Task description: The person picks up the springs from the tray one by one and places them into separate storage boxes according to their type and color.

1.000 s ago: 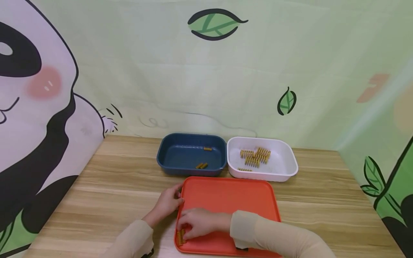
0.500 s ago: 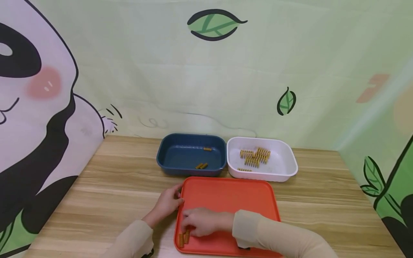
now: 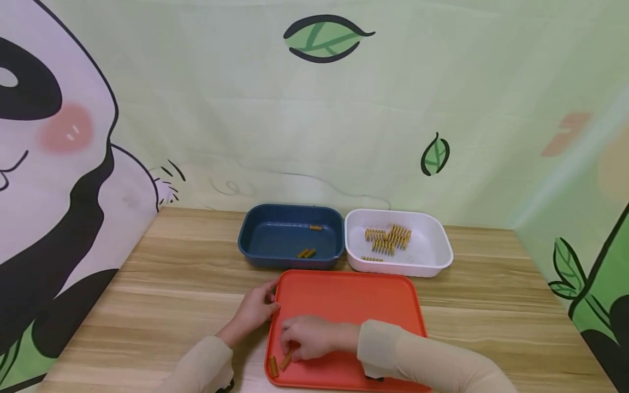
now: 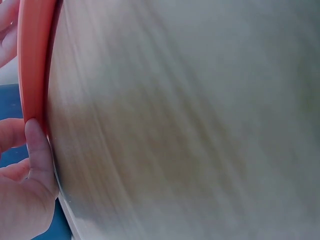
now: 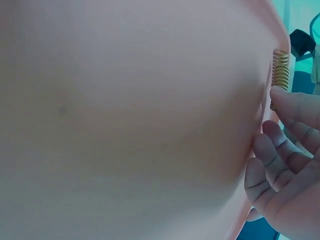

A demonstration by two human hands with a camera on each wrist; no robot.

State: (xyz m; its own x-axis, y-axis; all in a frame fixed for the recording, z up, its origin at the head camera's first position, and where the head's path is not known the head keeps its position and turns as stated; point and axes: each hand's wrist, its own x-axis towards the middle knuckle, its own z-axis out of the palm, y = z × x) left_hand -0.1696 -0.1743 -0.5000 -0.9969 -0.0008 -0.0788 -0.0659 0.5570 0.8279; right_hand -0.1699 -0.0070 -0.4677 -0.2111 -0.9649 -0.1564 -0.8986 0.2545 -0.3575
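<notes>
The right hand [image 3: 307,337] is reaching across the orange tray [image 3: 354,305] to its near left corner, where two small gold springs are lying. One spring [image 3: 286,360] is sitting right under the fingertips, its long axis slanting up toward them; the fingers are curling down onto its upper end and seem to be pinching it, though the head view is too small to be sure. The second spring [image 3: 272,366] is lying just beyond the fingertips, against the tray's left rim, its axis running roughly along that rim; the right wrist view is showing it [image 5: 280,70] just past a fingertip [image 5: 295,102]. The right hand is plainly the nearer one.

The left hand [image 3: 255,307] is resting further up the same rim, fingers gripping the tray edge [image 4: 34,65].

Beyond both hands on the desk [image 3: 172,273], the blue bin [image 3: 290,256] is holding three short springs [image 3: 307,252], and the white bin [image 3: 422,262] beside it is holding a cluster of longer springs [image 3: 388,239].
</notes>
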